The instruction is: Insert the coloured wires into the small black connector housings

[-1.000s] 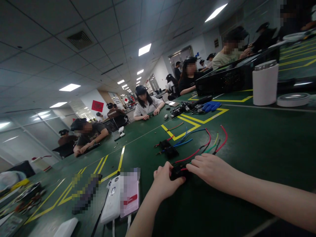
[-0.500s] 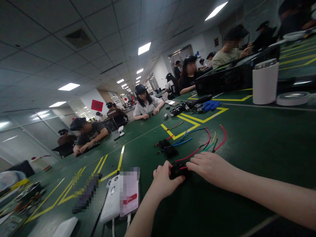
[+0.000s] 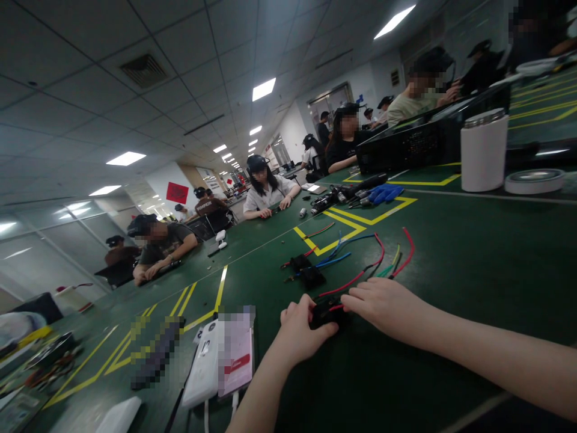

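A small black part (image 3: 325,313), perhaps a plug or socket housing, lies low over the table between my hands. My left hand (image 3: 300,329) is closed round its left side, thumb along the near edge. At its right end my right hand (image 3: 383,310) pinches a short red wire (image 3: 336,307); the fingertips partly hide it. Red, green and yellow wires (image 3: 397,255) curve out beyond my right hand. Just past my hands lies a second black part (image 3: 307,270) with blue wires (image 3: 334,258) and red ones.
On the green table (image 3: 451,252) to my left lie a white power bank (image 3: 202,361) and a pink phone (image 3: 237,355) with cables. Tools with blue handles (image 3: 385,192) lie ahead. A white bottle (image 3: 484,153) and a tape roll (image 3: 535,180) stand right. People sit across the table.
The green and yellow wire ends near my right hand have shifted slightly. Both hands keep nearly the same place and grip.
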The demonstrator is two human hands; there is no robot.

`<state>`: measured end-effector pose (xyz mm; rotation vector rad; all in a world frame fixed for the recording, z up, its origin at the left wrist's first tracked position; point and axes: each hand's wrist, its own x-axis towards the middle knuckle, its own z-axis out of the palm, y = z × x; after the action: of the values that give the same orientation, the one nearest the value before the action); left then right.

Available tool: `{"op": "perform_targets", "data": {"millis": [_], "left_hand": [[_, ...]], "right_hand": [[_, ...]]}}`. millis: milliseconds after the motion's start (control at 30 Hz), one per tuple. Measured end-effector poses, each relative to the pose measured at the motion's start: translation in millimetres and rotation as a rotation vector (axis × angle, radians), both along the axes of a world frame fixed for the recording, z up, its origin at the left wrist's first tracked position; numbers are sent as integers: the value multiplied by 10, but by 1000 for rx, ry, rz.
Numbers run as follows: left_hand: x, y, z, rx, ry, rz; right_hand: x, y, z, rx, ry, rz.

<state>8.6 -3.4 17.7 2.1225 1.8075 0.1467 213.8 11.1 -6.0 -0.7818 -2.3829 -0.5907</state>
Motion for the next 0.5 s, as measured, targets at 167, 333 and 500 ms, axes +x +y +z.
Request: {"op": "perform_targets", "data": {"millis": [167, 333, 500], "left_hand": [[-10, 13, -20, 19, -4, -9], [-4, 14, -28, 20, 4, -25], [13, -8, 4, 3, 8, -23]], "right_hand": [[-5, -7, -17, 27, 18, 20], [-29, -35, 17, 88, 70, 28], [-24, -32, 35, 76, 44, 0]]}}
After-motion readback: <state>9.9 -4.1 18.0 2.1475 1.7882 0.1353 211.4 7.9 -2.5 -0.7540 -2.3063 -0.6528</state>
